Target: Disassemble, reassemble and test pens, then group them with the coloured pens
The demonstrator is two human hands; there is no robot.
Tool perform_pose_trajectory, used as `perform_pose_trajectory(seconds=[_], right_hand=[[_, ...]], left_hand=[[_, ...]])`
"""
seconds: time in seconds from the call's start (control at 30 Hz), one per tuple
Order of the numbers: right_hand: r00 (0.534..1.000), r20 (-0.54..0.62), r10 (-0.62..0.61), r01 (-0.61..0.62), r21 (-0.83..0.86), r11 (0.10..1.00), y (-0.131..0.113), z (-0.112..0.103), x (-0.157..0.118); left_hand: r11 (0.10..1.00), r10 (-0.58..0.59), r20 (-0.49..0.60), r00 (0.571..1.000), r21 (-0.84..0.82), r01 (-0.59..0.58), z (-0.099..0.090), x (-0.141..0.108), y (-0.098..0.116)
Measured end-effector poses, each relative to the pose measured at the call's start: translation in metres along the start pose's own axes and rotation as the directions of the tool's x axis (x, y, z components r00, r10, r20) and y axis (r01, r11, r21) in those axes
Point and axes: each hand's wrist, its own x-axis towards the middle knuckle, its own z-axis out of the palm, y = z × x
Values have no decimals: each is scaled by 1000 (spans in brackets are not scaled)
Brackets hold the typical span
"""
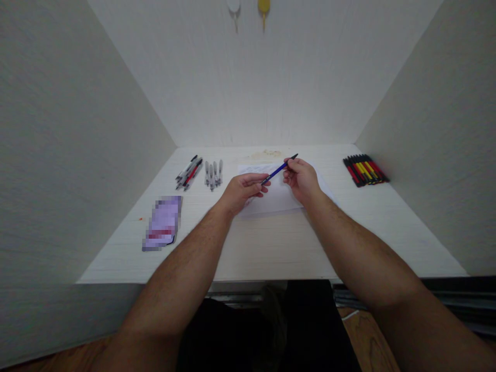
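A blue pen [276,171] with a black end is held slantwise between both hands, above a sheet of white paper [277,201]. Its lower left end is pinched by my left hand [246,192], thumb against fingers. Near the black upper end, my right hand [301,178] grips the pen between thumb and fingertips. Faint writing shows along the top of the paper. Both hands cover parts of the sheet.
At the left lie several pens [189,172], several short clear pen barrels [213,175] and a blurred purple item [163,223]. A row of red, yellow and black pens [365,169] lies by the right wall. Panels [263,88] enclose the white table [271,253].
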Motion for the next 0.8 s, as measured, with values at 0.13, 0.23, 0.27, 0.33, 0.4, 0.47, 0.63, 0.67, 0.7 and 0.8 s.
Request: perform_pose_trajectory(seconds=[0.13, 0.23, 0.27, 0.33, 0.4, 0.47, 0.63, 0.67, 0.7, 0.8], right_hand=[[1000, 28, -3, 3, 0, 1000, 1, 1, 0], [999, 43, 0, 0, -1, 1000, 2, 1, 0], [999, 48, 0, 0, -7, 1000, 3, 1, -1], [999, 46, -4, 5, -22, 1000, 3, 2, -1], [999, 39, -10, 12, -40, 999, 3, 2, -1], [999, 35, -20, 21, -54, 998, 3, 2, -1], [999, 25, -38, 40, -71, 997, 4, 1, 0], [999, 24, -41, 42, -69, 997, 4, 1, 0], [999, 22, -44, 45, -65, 997, 4, 1, 0], [998, 28, -53, 55, -67, 996, 5, 2, 0]], left_hand=[[1000, 2, -27, 1000, 22, -2, -1, 1, -3], [999, -4, -62, 998, 40, 6, -3, 3, -4], [999, -5, -68, 998, 43, 8, -3, 3, -4], [999, -8, -71, 997, 43, 11, -4, 3, -4], [999, -20, -66, 998, 33, 22, -4, 3, -4], [999, -40, -50, 998, 20, 41, -4, 3, -3], [998, -62, -35, 997, 25, 63, -2, 1, -1], [998, -61, -36, 998, 30, 62, -2, 1, -1], [998, -60, -34, 998, 34, 61, -2, 1, 0], [997, -59, -24, 998, 43, 60, -2, 1, -1]])
